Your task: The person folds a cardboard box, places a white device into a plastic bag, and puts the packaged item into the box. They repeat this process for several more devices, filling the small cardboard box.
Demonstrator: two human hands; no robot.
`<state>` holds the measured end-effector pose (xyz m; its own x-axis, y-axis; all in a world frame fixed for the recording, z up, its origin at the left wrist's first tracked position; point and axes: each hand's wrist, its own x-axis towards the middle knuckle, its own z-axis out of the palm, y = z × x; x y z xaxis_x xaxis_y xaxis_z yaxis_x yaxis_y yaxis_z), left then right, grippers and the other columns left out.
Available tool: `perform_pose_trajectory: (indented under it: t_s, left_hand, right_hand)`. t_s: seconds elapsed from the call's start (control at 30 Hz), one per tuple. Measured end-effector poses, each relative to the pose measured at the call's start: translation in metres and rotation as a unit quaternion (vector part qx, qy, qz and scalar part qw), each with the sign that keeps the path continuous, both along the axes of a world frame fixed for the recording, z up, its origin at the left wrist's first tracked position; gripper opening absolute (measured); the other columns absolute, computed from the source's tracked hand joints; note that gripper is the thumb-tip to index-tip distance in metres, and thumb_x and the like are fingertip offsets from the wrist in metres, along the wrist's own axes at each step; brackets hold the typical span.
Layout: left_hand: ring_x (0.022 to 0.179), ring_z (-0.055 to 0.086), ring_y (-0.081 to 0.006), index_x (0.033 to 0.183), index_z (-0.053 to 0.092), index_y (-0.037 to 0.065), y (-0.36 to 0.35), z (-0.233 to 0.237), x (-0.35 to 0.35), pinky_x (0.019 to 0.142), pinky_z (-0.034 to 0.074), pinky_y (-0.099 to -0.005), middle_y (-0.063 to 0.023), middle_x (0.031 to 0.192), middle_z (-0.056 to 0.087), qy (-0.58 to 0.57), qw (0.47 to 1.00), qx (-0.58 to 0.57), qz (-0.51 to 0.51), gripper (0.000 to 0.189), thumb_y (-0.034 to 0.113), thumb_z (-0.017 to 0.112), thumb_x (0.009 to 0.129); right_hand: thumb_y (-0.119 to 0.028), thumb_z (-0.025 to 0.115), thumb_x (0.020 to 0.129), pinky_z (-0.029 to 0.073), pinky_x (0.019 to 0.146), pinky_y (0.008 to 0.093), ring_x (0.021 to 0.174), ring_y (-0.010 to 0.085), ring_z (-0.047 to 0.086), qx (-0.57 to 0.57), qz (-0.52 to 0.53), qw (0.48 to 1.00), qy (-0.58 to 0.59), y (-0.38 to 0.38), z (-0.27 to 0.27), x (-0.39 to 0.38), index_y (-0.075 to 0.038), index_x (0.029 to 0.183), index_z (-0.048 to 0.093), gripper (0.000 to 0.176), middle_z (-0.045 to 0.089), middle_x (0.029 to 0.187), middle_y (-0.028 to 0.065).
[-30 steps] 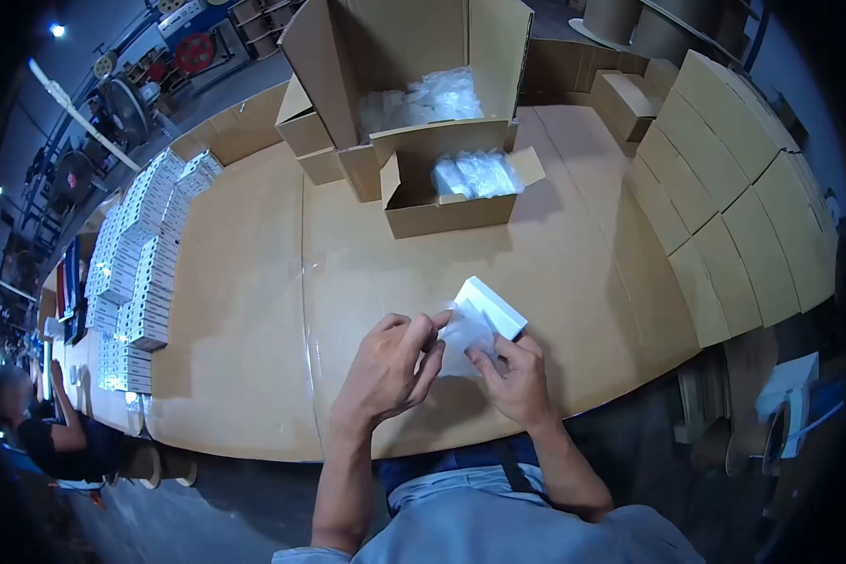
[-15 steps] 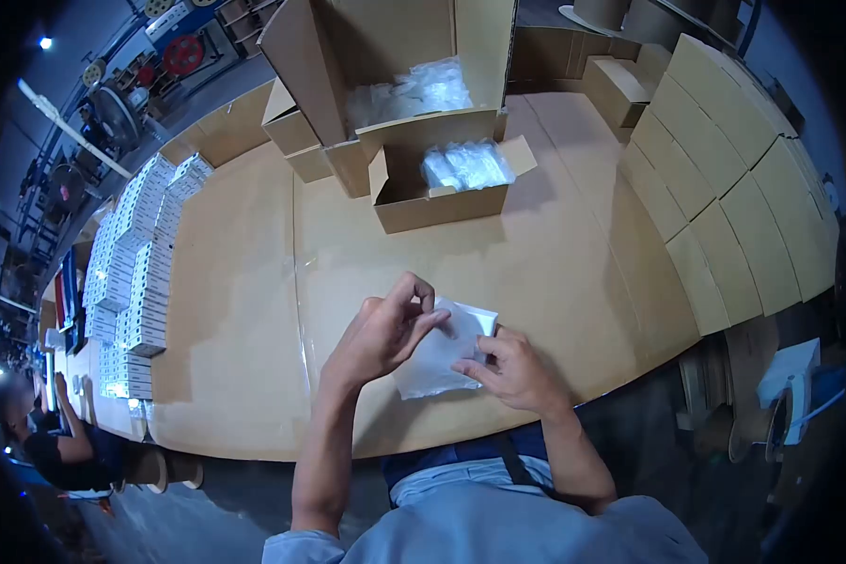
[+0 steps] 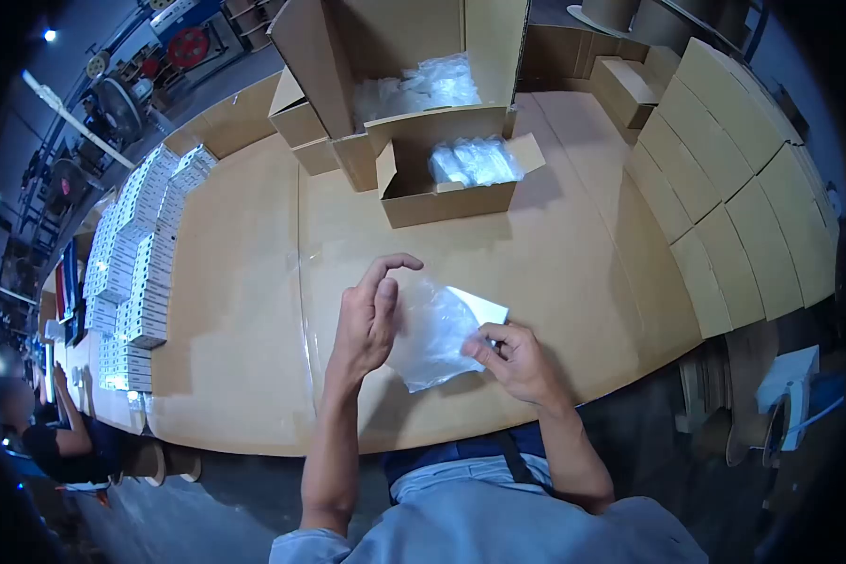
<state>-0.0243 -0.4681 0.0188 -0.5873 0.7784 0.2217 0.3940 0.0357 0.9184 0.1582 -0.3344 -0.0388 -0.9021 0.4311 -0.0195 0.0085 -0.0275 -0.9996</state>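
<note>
A clear plastic bag (image 3: 430, 340) is spread out over the cardboard-covered table in front of me. A flat white piece (image 3: 479, 305) shows at its upper right, partly overlapped by the bag. My right hand (image 3: 515, 362) pinches the bag and the white piece at their right side, thumb on top, other fingers curled behind. Beside the bag's left edge, my left hand (image 3: 370, 324) is raised with thumb and bent index finger apart and nothing between them.
An open carton (image 3: 446, 209) holding bubble-wrapped packs (image 3: 477, 162) stands ahead, before a larger open carton (image 3: 346, 80) with more wrap. Stacked white boxes (image 3: 141, 273) line the left; brown cartons (image 3: 724, 188) are piled right. A person (image 3: 61, 437) sits at far left.
My left hand has let its fingers come apart and moved slightly up and left of the bag. The bag lies more spread, and more of the white piece shows.
</note>
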Motion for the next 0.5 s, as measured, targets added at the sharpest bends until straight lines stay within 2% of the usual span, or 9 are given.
perform_pose_trajectory:
  t_s: [0.03, 0.07, 0.17, 0.2, 0.3, 0.33, 0.37, 0.43, 0.5]
  left_hand:
    - [0.044, 0.041, -0.0031, 0.12, 0.061, 0.001, -0.002, -0.004, -0.002, 0.042, 0.028, -0.0231, 0.0065, 0.048, 0.037, 0.007, 1.0, 0.023, -0.002, 0.058, 0.051, 0.032, 0.109]
    - [0.042, 0.037, -0.0042, 0.121, 0.062, -0.001, -0.005, -0.007, 0.002, 0.042, 0.026, -0.0254, 0.0032, 0.048, 0.045, -0.029, 0.999, 0.011, -0.008, 0.076, 0.061, 0.023, 0.106]
    - [0.039, 0.035, -0.0068, 0.126, 0.062, -0.001, -0.003, -0.008, -0.001, 0.043, 0.03, -0.0275, -0.0024, 0.05, 0.055, 0.007, 0.997, 0.027, -0.066, 0.077, 0.061, 0.021, 0.106]
    - [0.052, 0.049, -0.0099, 0.128, 0.063, 0.0, -0.007, 0.009, -0.003, 0.054, 0.039, -0.0284, -0.0077, 0.06, 0.066, 0.002, 0.994, -0.04, -0.105, 0.079, 0.063, 0.022, 0.105]
    - [0.077, 0.06, -0.0127, 0.132, 0.059, 0.001, -0.013, -0.001, -0.012, 0.073, 0.045, -0.0281, -0.0111, 0.078, 0.071, 0.217, 0.974, 0.0, 0.061, 0.073, 0.061, 0.028, 0.105]
    - [0.097, 0.058, -0.017, 0.135, 0.051, 0.002, -0.008, -0.002, -0.007, 0.086, 0.044, -0.0305, -0.0135, 0.107, 0.068, 0.123, 0.98, 0.117, 0.108, 0.067, 0.06, 0.039, 0.103]
    - [0.098, 0.057, -0.0198, 0.136, 0.043, 0.001, -0.009, -0.022, -0.005, 0.088, 0.045, -0.0318, -0.0133, 0.121, 0.058, 0.045, 0.97, 0.196, 0.139, 0.063, 0.053, 0.053, 0.101]
    - [0.096, 0.057, -0.0173, 0.126, 0.044, 0.003, -0.018, -0.062, 0.009, 0.084, 0.048, -0.033, -0.0096, 0.11, 0.055, -0.058, 0.97, 0.192, 0.138, 0.048, 0.033, 0.068, 0.097]
    - [0.077, 0.056, -0.0062, 0.115, 0.048, 0.005, -0.021, -0.059, 0.046, 0.067, 0.046, -0.0198, -0.0023, 0.096, 0.056, -0.281, 0.945, 0.136, 0.1, 0.034, 0.008, 0.072, 0.093]
  right_hand:
    - [-0.023, 0.072, 0.097, 0.034, 0.052, 0.0247, 0.06, 0.0024, 0.041, 0.005, 0.001, 1.0, 0.005, -0.002, 0.0, -0.002, 0.0, 0.085, 0.066, 0.026, 0.05, 0.069, -0.0052]
    - [-0.022, 0.072, 0.097, 0.034, 0.052, 0.024, 0.061, 0.0016, 0.042, 0.009, 0.003, 1.0, 0.01, -0.003, 0.0, -0.003, 0.0, 0.087, 0.068, 0.024, 0.052, 0.071, -0.0059]
    - [-0.021, 0.071, 0.097, 0.033, 0.052, 0.0233, 0.061, 0.0012, 0.041, -0.004, 0.001, 1.0, -0.003, -0.005, -0.01, -0.004, 0.0, 0.088, 0.068, 0.023, 0.051, 0.069, -0.0062]
    - [-0.021, 0.071, 0.097, 0.033, 0.052, 0.0234, 0.061, 0.0011, 0.04, -0.008, 0.003, 1.0, -0.002, -0.004, -0.011, -0.004, 0.0, 0.087, 0.068, 0.023, 0.05, 0.069, -0.0065]
    - [-0.021, 0.071, 0.097, 0.031, 0.051, 0.0235, 0.061, 0.001, 0.039, -0.023, -0.018, 1.0, 0.012, -0.005, -0.012, -0.005, -0.001, 0.086, 0.068, 0.023, 0.048, 0.068, -0.0074]
    - [-0.021, 0.071, 0.097, 0.031, 0.051, 0.0236, 0.06, 0.0009, 0.039, -0.03, -0.042, 0.998, 0.022, -0.006, -0.012, -0.005, -0.001, 0.086, 0.068, 0.023, 0.049, 0.068, -0.0075]
    - [-0.021, 0.071, 0.097, 0.031, 0.051, 0.0237, 0.06, 0.0008, 0.038, -0.037, -0.066, 0.997, 0.032, -0.007, -0.012, -0.005, -0.001, 0.086, 0.068, 0.022, 0.05, 0.068, -0.0076]
    - [-0.022, 0.07, 0.098, 0.037, 0.057, 0.0226, 0.066, 0.0018, 0.045, -0.039, -0.104, 0.992, 0.056, -0.008, -0.009, -0.009, 0.0, 0.093, 0.069, 0.022, 0.058, 0.075, -0.0049]
    - [-0.023, 0.07, 0.099, 0.043, 0.063, 0.0216, 0.072, 0.0027, 0.052, -0.045, -0.143, 0.986, 0.076, -0.011, -0.009, -0.012, 0.001, 0.099, 0.071, 0.024, 0.065, 0.083, -0.0021]
